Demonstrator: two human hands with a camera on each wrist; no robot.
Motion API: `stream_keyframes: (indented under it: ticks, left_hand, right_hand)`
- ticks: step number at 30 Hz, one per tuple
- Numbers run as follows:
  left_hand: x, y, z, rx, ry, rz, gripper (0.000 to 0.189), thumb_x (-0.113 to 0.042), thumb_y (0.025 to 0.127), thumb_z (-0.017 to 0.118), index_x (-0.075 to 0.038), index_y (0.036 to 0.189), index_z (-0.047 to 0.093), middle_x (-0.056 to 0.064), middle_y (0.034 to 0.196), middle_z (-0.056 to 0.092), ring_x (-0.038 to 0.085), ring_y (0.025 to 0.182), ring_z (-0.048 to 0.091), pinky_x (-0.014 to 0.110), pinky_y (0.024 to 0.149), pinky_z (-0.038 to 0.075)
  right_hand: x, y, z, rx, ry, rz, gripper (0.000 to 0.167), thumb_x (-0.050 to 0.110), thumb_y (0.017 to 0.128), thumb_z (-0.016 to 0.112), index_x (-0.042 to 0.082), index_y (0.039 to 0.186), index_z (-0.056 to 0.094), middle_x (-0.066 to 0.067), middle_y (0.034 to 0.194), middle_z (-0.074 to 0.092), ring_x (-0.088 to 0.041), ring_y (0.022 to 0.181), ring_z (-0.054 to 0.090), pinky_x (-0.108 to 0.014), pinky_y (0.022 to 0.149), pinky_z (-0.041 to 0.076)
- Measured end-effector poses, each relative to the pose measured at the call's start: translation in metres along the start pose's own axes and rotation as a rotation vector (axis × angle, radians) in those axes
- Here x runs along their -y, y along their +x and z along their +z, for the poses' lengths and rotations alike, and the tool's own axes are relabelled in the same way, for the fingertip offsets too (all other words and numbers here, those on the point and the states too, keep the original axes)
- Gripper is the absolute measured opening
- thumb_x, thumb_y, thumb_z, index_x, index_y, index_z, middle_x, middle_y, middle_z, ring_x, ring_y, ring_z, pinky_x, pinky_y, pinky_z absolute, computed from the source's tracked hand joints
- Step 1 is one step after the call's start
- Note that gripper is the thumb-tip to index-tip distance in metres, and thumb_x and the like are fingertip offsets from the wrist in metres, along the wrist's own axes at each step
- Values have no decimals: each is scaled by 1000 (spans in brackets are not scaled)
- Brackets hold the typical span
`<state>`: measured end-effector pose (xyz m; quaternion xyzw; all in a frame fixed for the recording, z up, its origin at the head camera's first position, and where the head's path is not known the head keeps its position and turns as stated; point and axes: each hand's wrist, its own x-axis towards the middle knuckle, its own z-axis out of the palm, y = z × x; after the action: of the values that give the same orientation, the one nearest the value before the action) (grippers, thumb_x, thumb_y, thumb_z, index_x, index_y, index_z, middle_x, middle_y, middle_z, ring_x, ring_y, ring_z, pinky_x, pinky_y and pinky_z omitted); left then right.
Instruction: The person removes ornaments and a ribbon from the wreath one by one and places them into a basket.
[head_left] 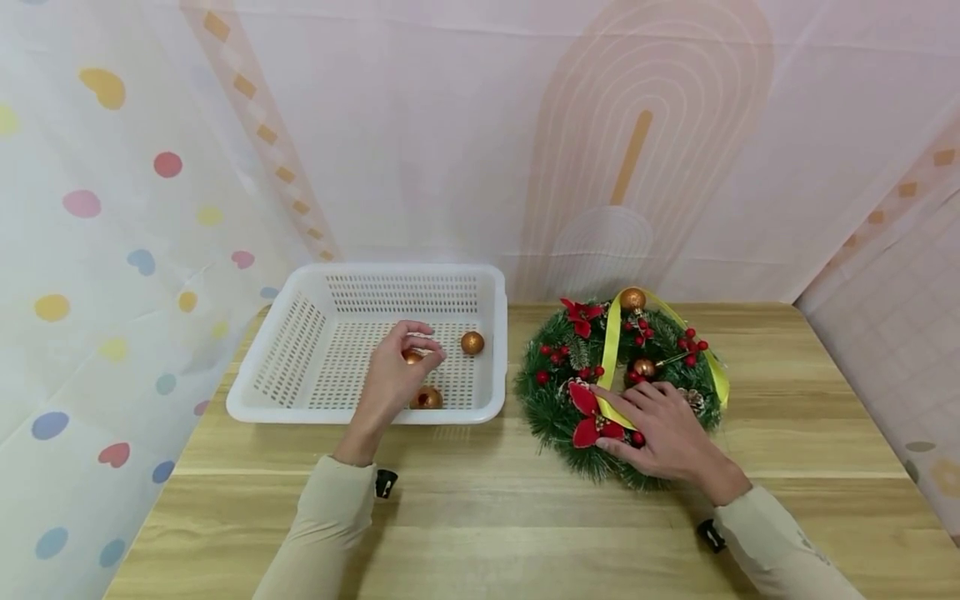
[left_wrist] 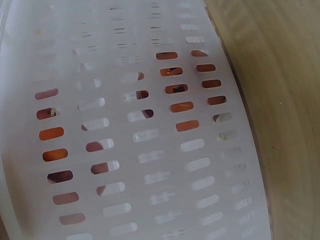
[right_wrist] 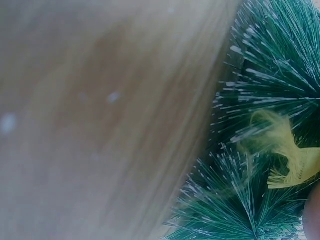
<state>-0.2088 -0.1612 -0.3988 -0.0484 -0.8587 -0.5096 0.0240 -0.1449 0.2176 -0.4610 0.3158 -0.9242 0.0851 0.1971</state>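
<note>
My left hand (head_left: 397, 371) is inside the white plastic basket (head_left: 243, 408), its thumb and fingers curled round a copper-coloured Christmas bauble (head_left: 412, 356). Beneath the hand lies a second bauble (head_left: 427, 398), and a glittery one (head_left: 472, 342) sits near the basket's right wall. In the left wrist view, orange and skin tones show through the slots of the basket wall (left_wrist: 150, 190). My right hand (head_left: 667, 433) rests on the front of a green Christmas wreath (head_left: 540, 417), fingers extended over a red poinsettia (head_left: 587, 432) and the yellow ribbon (head_left: 611, 333).
The wreath also carries a bauble (head_left: 633, 299) at its back, another (head_left: 643, 368) near its middle, red berries (head_left: 692, 343) and a pine cone (head_left: 692, 401). Basket and wreath stand side by side on a wooden table (head_left: 510, 533). A patterned cloth (head_left: 420, 150) hangs behind.
</note>
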Motion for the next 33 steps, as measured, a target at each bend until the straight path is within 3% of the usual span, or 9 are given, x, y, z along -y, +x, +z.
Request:
stream_keyframes:
  ticks: [7, 12, 17, 24, 33]
  left_hand:
    - [0, 3, 4, 34, 45, 64, 43, -27, 92, 71, -10, 128, 54, 10, 128, 60, 28, 118, 55, 44, 94, 48]
    - [-6, 3, 14, 31, 119, 161, 46, -27, 94, 68, -10, 134, 53, 14, 125, 63, 32, 112, 59, 47, 88, 50]
    - [-22, -2, 36, 83, 262, 228, 56, -29, 96, 65, -9, 144, 47, 19, 130, 62, 36, 113, 62, 52, 92, 50]
    - [-33, -8, 64, 169, 460, 190, 69, -46, 98, 56, -14, 155, 33, 18, 141, 55, 36, 123, 57, 54, 91, 51]
    - [-33, -8, 70, 209, 542, 141, 74, -52, 99, 51, -17, 158, 24, 21, 134, 59, 36, 116, 60, 53, 84, 53]
  right_hand:
    - [-1, 0, 1, -24, -7, -18, 70, 71, 94, 38, 25, 146, 51, -1, 98, 70, -25, 96, 62, -52, 91, 43]
    - [-1, 0, -1, -7, -8, -5, 70, 71, 94, 42, 25, 146, 51, -2, 102, 71, -26, 99, 63, -53, 93, 42]
    - [0, 0, -2, 7, -9, -12, 70, 70, 94, 42, 25, 146, 51, 0, 102, 70, -24, 98, 62, -52, 92, 43]
    - [0, 2, 1, -4, -13, -33, 70, 70, 94, 40, 24, 146, 51, 3, 98, 68, -22, 95, 60, -51, 91, 44]
    - [-3, 0, 1, -20, -21, -58, 70, 71, 95, 39, 23, 145, 53, 3, 96, 68, -21, 93, 60, -49, 87, 44]
